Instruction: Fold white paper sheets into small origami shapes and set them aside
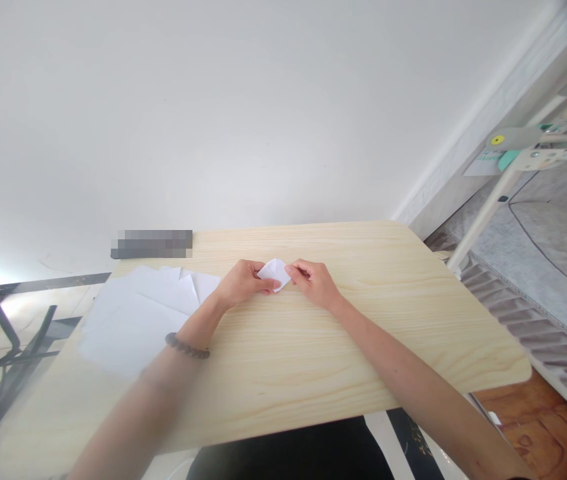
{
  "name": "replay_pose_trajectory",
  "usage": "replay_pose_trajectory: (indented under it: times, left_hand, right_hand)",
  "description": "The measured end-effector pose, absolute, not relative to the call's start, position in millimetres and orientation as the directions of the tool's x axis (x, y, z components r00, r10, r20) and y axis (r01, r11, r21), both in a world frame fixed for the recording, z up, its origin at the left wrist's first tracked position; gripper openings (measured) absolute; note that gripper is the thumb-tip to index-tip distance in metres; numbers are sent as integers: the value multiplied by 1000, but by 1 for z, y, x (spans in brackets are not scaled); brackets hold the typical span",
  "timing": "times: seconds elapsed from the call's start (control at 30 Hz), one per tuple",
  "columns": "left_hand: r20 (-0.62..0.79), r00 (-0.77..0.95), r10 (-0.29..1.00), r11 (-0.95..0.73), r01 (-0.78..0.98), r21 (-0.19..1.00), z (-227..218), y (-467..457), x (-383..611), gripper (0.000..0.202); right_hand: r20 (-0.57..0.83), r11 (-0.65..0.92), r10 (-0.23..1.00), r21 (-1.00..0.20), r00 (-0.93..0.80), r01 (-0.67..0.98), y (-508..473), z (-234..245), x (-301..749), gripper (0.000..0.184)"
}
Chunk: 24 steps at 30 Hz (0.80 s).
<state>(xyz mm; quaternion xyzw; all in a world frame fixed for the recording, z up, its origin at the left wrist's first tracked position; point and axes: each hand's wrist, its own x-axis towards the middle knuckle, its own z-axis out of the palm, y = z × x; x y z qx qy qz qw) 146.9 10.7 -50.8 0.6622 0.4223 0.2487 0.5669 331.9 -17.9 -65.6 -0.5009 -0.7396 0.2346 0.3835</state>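
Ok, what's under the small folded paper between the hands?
Only the light wooden table shows around the folded paper, pinched by the left hand and right hand. The spot directly beneath is hidden by paper and hands; whether it touches the wood cannot be told.

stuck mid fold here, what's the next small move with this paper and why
Probably lay the small folded paper flat on the table and press its crease. The left hand and right hand pinch it from opposite sides, and it looks lifted, not flat, so the fold may be loose.
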Motion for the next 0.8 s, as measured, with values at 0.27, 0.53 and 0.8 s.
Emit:
replay_pose_trajectory:
  times: [0.27, 0.53, 0.8]
  left_hand:
    - [-156, 622, 768, 112, 109, 988, -49, 13, 141, 41]
    - [-127, 618, 776, 71, 114, 991, -45, 11, 142, 41]
    - [-136, 483, 865, 8, 258, 966, -57, 12, 147, 40]
  right_hand:
    - [362, 394, 916, -741, -170, 543, -18, -64, 334, 34]
    - [346, 382, 922, -747, -173, 543, -18, -66, 333, 35]
    - [310, 372, 928, -762, -206, 530, -18, -67, 331, 33]
